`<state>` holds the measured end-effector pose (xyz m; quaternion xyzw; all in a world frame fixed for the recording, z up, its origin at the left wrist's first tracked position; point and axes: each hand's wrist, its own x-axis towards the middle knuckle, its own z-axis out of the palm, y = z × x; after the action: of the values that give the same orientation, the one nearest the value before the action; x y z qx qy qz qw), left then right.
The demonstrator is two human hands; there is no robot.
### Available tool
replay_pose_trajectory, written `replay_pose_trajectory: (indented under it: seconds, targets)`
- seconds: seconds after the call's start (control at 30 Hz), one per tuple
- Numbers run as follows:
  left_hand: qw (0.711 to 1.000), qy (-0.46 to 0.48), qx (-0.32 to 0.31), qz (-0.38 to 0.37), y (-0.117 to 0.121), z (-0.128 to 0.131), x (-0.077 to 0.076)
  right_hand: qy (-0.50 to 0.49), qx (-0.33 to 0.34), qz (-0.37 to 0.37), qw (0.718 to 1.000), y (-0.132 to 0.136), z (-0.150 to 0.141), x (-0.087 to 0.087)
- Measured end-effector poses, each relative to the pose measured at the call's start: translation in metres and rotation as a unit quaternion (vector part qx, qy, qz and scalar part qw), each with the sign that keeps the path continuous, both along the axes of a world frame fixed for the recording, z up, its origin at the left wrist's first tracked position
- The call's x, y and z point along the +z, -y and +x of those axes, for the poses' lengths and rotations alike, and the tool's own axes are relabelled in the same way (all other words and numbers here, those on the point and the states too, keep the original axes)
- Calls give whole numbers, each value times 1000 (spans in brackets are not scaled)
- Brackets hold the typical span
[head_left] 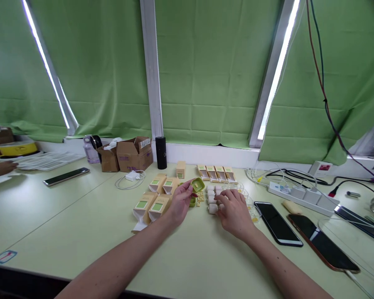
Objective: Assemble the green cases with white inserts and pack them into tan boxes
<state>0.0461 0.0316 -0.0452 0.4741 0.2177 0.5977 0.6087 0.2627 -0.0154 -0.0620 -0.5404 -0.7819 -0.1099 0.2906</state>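
My left hand (180, 203) is closed on a small green square dish (198, 185), held tilted above the table. Another green dish (192, 202) lies partly hidden beside its fingers. My right hand (235, 211) reaches over rows of small white rolls (212, 208), with thumb and forefinger around one of them. Clear plastic cups (254, 214) peek out on that hand's far side. Between the hands lie small tan tags (200, 198). Left of my left hand stand open kraft boxes with green labels (142, 205). More open kraft boxes (216, 173) form a row behind the rolls.
Two phones (279, 224) and a power strip (302, 195) with tangled cables lie at right. At the back are cardboard cartons (135, 153), a black bottle (161, 153) and a closed kraft box (180, 169). Another person's hand (3, 168) shows at far left.
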Motion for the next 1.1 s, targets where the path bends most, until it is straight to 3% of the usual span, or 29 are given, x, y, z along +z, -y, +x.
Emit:
replay_pose_trajectory:
  seconds: [0.47,0.57,0.67,0.73,0.77,0.9,0.97,1.03,1.1]
  targets:
    - [1000,-2,-3,-1,4,1,1,31,-3,-6,1000,-5,-14,-16]
    - [1000,0,-1,-4,5,1,1,-14,10,10,1000,-2,-14,-12]
    - [1000,-6,8,2,5,1,2,-149,39,24,988,3,-14,-4]
    - [1000,-10,12,7,5,1,2,-283,85,-4,955,5,-14,0]
    - [1000,-11,14,8,4,0,2,-358,115,-34,926,5,-15,1]
    - [1000,-8,13,8,3,0,1,-615,213,-162,742,0,-17,0]
    - [1000,-9,14,9,3,-1,0,-678,236,-189,670,-3,-17,-1]
    - [1000,-12,17,9,3,-1,-1,-701,254,-210,633,-4,-18,0]
    - [1000,-14,16,7,3,-1,-2,-703,266,-227,619,-3,-18,3]
